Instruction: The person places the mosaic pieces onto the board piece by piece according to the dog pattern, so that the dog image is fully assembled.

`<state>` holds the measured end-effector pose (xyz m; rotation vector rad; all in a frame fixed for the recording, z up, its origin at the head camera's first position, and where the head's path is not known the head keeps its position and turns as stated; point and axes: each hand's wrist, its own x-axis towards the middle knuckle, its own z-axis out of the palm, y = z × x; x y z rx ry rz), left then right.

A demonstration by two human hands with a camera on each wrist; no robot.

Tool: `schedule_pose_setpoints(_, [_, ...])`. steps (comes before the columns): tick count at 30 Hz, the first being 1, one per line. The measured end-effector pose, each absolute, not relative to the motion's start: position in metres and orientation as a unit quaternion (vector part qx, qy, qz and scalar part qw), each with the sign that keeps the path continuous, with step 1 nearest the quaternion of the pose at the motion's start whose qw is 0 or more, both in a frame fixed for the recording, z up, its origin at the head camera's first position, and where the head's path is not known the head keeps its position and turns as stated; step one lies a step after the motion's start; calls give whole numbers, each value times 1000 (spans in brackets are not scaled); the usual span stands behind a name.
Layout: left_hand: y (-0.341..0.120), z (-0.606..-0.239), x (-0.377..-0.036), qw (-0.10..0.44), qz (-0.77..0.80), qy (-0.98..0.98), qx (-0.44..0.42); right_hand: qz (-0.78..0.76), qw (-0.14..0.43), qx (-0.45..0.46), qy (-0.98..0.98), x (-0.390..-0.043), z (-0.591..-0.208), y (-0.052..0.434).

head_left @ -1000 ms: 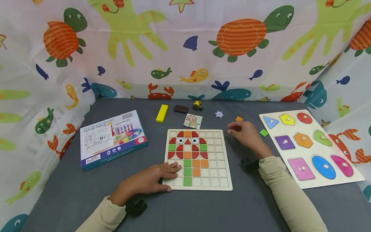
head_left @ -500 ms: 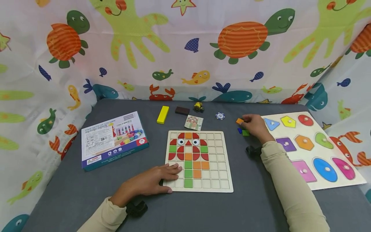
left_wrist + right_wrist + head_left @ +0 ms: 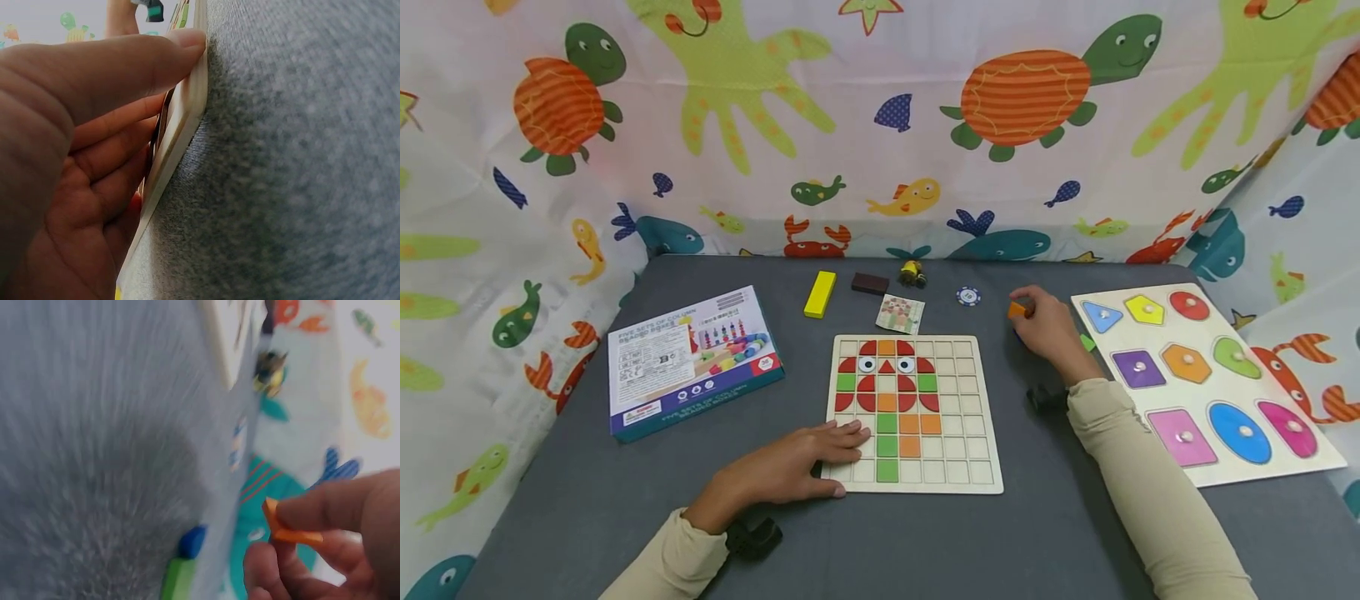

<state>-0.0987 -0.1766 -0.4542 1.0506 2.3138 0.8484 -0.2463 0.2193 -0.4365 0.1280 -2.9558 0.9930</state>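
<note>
My left hand [image 3: 793, 464] rests on the lower left corner of a wooden grid board [image 3: 996, 482], fingers extended over it. Its thumb [image 3: 134, 65] lies along the board's edge in the left wrist view. Red, green and orange tiles and two eye tiles fill part of the grid. Right of the board, my right hand [image 3: 1051, 332] pinches an orange tile [image 3: 299, 537] between thumb and fingers. Below that hand in the right wrist view, a blue tile [image 3: 192, 541] and a green tile [image 3: 179, 579] lie on the grey cloth.
A knob puzzle board [image 3: 1206, 417] lies at the right, a flat box [image 3: 696, 358] at the left. Along the back are a yellow block [image 3: 819, 294], a dark brown block [image 3: 870, 283], a picture card [image 3: 899, 314], a small toy figure [image 3: 912, 273] and a poker chip [image 3: 968, 296].
My right hand moved right to the loose tiles, took hold of an orange tile, and has since shifted slightly left with it. The left hand has stayed on the board.
</note>
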Motion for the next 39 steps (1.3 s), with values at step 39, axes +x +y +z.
schedule_pose_setpoints(39, [-177, -456, -99, 229, 304, 843, 381, 286, -118, 397, -864, -122, -441, 129])
